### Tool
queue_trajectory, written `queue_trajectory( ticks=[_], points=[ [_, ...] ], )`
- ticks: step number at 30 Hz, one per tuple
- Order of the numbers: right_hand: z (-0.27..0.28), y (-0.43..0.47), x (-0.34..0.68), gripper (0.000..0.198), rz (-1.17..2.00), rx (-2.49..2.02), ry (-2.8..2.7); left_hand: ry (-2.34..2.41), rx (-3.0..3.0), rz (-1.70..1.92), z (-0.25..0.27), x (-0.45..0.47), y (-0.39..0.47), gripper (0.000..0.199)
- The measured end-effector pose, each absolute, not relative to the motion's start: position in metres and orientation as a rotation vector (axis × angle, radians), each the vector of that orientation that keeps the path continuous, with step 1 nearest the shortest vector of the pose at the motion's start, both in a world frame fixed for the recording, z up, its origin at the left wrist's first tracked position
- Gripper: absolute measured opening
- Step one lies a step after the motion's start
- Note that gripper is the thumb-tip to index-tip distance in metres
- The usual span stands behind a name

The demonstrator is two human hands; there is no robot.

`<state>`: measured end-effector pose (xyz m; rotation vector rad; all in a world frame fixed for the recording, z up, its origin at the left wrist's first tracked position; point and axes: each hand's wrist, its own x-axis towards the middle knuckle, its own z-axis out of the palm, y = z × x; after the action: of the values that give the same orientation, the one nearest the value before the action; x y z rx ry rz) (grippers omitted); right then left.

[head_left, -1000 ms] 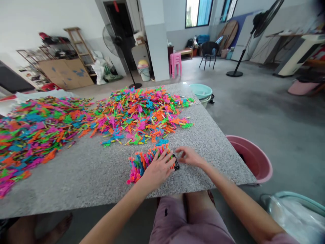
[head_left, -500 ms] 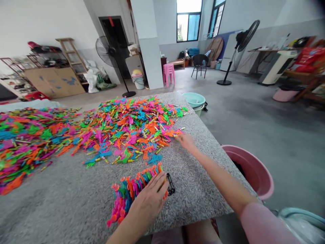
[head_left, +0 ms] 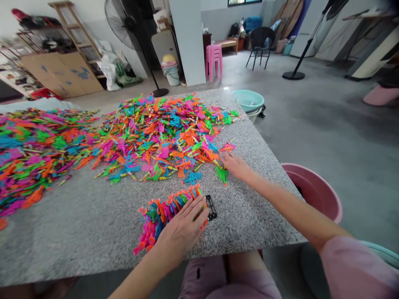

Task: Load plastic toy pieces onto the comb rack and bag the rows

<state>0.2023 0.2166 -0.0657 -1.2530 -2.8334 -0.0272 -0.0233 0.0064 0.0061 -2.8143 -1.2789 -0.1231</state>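
Note:
A packed row of small, colourful plastic toy guns with orange suction-cup tips stands near the front of the table. My left hand lies over the right part of the row, its fingers curled against the toys. The end of a black plastic rack sticks out to the right of that hand. At the near right edge of the loose pile, my right hand has its fingertips closed at a green toy gun. A blue toy gun lies between the pile and the row.
The speckled stone table carries a second mass of toys at the left. Beyond its right edge stand a pink tub and a turquoise basin. Pink stools and a standing fan are farther back.
The view has tipped down. The green toy gun now shows plainly at my right fingertips, beside the pile. My left hand stays on the row.

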Motion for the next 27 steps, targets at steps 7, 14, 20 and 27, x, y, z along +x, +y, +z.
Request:
queue_trajectory(
  ticks=[7, 14, 20, 27],
  points=[
    [-0.091, 0.23, 0.235, 0.018, 0.341, -0.833, -2.876, -1.326, -2.847, -0.142, 0.008, -0.023, 0.006, 0.037],
    [-0.113, 0.155, 0.245, 0.02, 1.438, -1.06, -1.748, -1.336, -2.835, -0.238, 0.006, -0.022, 0.008, 0.036],
    [-0.101, 0.127, 0.227, 0.022, 1.376, -1.227, -1.748, -1.371, -2.873, -0.213, 0.01, -0.022, 0.004, 0.038],
    [-0.097, 0.096, 0.183, 0.019, 1.209, -1.242, -1.716, -1.321, -2.883, -0.18, 0.009, -0.021, 0.009, 0.037]
  ],
)
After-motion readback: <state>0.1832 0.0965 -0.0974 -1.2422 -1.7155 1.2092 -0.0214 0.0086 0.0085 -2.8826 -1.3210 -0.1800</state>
